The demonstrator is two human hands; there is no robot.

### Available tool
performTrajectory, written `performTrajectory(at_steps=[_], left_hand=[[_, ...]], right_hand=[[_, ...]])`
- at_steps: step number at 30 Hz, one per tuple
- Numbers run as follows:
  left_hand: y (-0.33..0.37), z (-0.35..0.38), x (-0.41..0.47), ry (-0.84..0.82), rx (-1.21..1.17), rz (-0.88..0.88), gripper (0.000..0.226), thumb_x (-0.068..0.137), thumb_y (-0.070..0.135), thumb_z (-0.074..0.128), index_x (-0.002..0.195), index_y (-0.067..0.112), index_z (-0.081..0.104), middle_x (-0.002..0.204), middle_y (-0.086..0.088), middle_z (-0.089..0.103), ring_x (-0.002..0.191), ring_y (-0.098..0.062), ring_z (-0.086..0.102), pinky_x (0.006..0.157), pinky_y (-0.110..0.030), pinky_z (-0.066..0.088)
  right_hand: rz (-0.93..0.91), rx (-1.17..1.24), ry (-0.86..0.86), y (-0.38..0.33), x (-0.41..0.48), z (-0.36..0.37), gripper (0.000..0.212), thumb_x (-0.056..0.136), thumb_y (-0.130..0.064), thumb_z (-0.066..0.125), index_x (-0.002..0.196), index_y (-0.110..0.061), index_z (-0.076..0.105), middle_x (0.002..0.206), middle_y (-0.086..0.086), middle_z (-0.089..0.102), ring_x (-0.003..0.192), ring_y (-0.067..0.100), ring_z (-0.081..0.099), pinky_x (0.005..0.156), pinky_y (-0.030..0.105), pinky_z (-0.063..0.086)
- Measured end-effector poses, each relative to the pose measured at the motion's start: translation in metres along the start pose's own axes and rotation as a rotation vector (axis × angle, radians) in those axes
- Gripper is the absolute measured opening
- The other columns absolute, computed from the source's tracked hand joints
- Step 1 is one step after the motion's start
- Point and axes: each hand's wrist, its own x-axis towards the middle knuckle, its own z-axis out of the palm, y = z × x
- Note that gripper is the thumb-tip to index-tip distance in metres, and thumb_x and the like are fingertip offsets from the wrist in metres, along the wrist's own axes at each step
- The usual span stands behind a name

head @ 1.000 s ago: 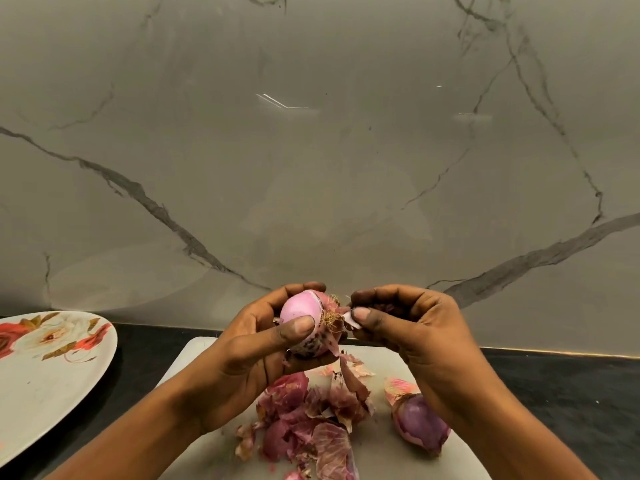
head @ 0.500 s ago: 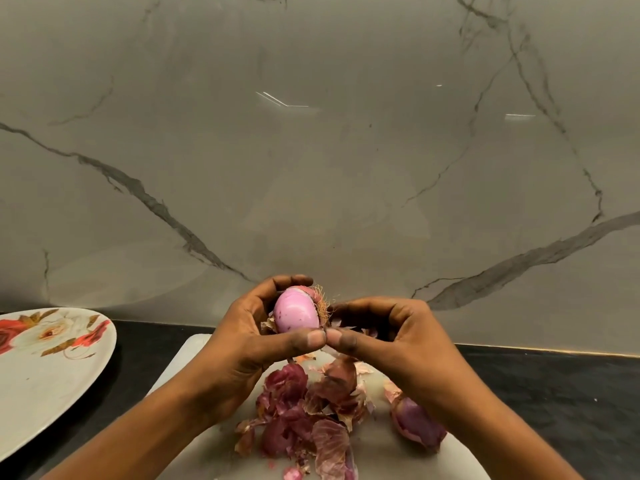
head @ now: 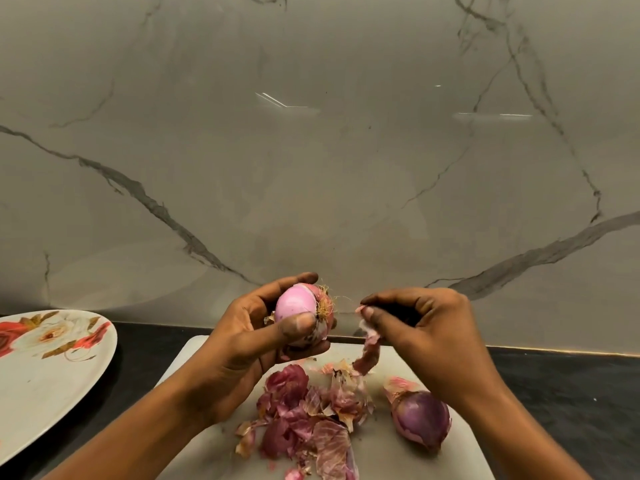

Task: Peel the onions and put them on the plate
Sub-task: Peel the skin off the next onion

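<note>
Head view: left hand [head: 249, 336] grips a pale pink, mostly peeled onion [head: 300, 308] over the white cutting board [head: 381, 448].
Just right of that grip, right hand [head: 426, 327] pinches a thin pink skin strip [head: 367, 351]; below lies an unpeeled purple onion [head: 420, 415].

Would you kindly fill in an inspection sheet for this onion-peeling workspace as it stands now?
Surface: pale rectangular cutting board lying on a black countertop.
Job's things: half-peeled pink onion held above the board; unpeeled purple onion lying on the board's right side; white oval flower-patterned plate at the left, with no onion on its visible part.
Clutter: heap of dry purple-red skins on the board.
Grippers: left hand grips the half-peeled pink onion; right hand pinches a thin pink strip of skin that hangs toward the board.
Cables: nothing seen.
Surroundings: grey veined marble wall behind the countertop.
</note>
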Motion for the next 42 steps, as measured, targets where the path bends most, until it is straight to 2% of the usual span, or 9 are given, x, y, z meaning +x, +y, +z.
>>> performTrajectory(at_steps=[3, 7, 13, 16, 20, 24, 27, 35, 42], left_hand=[[-0.002, -0.001, 0.001, 0.003, 0.066, -0.003, 0.074, 0.062, 0.018, 0.093, 0.133, 0.025, 0.071, 0.135, -0.010, 0.068, 0.118, -0.043, 0.070, 0.096, -0.052, 0.061], [-0.006, -0.001, 0.002, 0.031, 0.149, -0.014, 0.075, 0.060, 0.021, 0.096, 0.130, 0.032, 0.072, 0.131, -0.001, 0.071, 0.117, -0.037, 0.072, 0.096, -0.049, 0.062], [-0.007, 0.002, 0.002, 0.063, 0.231, -0.005, 0.076, 0.058, 0.025, 0.099, 0.128, 0.034, 0.072, 0.130, 0.001, 0.072, 0.116, -0.036, 0.072, 0.098, -0.054, 0.060], [-0.007, 0.003, 0.001, 0.064, 0.206, 0.012, 0.078, 0.054, 0.030, 0.104, 0.126, 0.032, 0.073, 0.131, -0.004, 0.071, 0.115, -0.039, 0.072, 0.094, -0.055, 0.061], [-0.006, 0.003, 0.001, 0.075, 0.211, 0.036, 0.085, 0.045, 0.045, 0.106, 0.123, 0.034, 0.074, 0.128, -0.001, 0.072, 0.113, -0.036, 0.073, 0.089, -0.049, 0.064], [-0.006, 0.003, 0.000, 0.026, 0.227, 0.056, 0.072, 0.057, 0.027, 0.099, 0.124, 0.034, 0.073, 0.128, -0.003, 0.072, 0.113, -0.037, 0.073, 0.093, -0.051, 0.062], [-0.006, 0.003, -0.001, 0.043, 0.292, 0.099, 0.072, 0.058, 0.028, 0.099, 0.125, 0.035, 0.073, 0.128, 0.000, 0.073, 0.112, -0.035, 0.073, 0.095, -0.049, 0.062], [-0.008, 0.008, -0.006, 0.036, 0.449, 0.204, 0.067, 0.070, 0.026, 0.098, 0.128, 0.041, 0.070, 0.133, 0.007, 0.070, 0.115, -0.029, 0.073, 0.089, -0.044, 0.064], [0.001, 0.006, -0.008, -0.110, 0.099, 0.111, 0.071, 0.070, 0.025, 0.096, 0.135, 0.022, 0.069, 0.138, -0.016, 0.066, 0.120, -0.046, 0.068, 0.095, -0.050, 0.061]], right_hand=[[0.039, 0.061, -0.166, -0.004, -0.004, 0.006, 0.023, 0.089, -0.008, 0.081, 0.104, -0.025, 0.084, 0.092, -0.018, 0.081, 0.088, 0.000, 0.077, 0.082, 0.023, 0.063], [0.015, 0.067, -0.178, -0.009, -0.005, 0.009, 0.035, 0.095, -0.019, 0.076, 0.127, -0.031, 0.074, 0.116, -0.021, 0.076, 0.105, -0.009, 0.071, 0.092, 0.018, 0.059], [-0.184, -0.098, -0.225, -0.009, -0.009, 0.011, 0.057, 0.102, -0.041, 0.062, 0.155, -0.051, 0.040, 0.150, -0.029, 0.052, 0.132, -0.013, 0.051, 0.104, 0.019, 0.053], [-0.304, -0.204, -0.326, -0.007, -0.011, 0.015, 0.052, 0.107, -0.042, 0.054, 0.157, -0.048, 0.039, 0.157, -0.031, 0.042, 0.145, -0.013, 0.036, 0.117, 0.019, 0.040], [-0.375, -0.107, -0.175, -0.005, -0.008, 0.017, 0.037, 0.101, -0.034, 0.068, 0.138, -0.037, 0.067, 0.131, -0.025, 0.067, 0.121, -0.005, 0.063, 0.097, 0.017, 0.054], [-0.375, -0.056, -0.094, -0.001, -0.007, 0.015, 0.024, 0.093, -0.025, 0.078, 0.117, -0.027, 0.081, 0.103, -0.019, 0.077, 0.096, 0.003, 0.074, 0.078, 0.018, 0.059], [-0.337, -0.071, -0.093, -0.001, -0.010, 0.015, 0.017, 0.092, -0.030, 0.078, 0.107, -0.024, 0.083, 0.094, -0.018, 0.079, 0.088, 0.001, 0.075, 0.073, 0.017, 0.059], [-0.183, -0.110, -0.235, -0.006, -0.009, 0.015, 0.010, 0.101, -0.034, 0.069, 0.094, -0.029, 0.073, 0.082, -0.009, 0.072, 0.076, 0.015, 0.068, 0.067, 0.045, 0.055], [0.137, 0.414, -0.365, -0.016, -0.006, 0.008, 0.014, 0.100, -0.021, 0.068, 0.093, -0.012, 0.075, 0.075, -0.003, 0.067, 0.071, 0.010, 0.059, 0.067, 0.023, 0.050]])
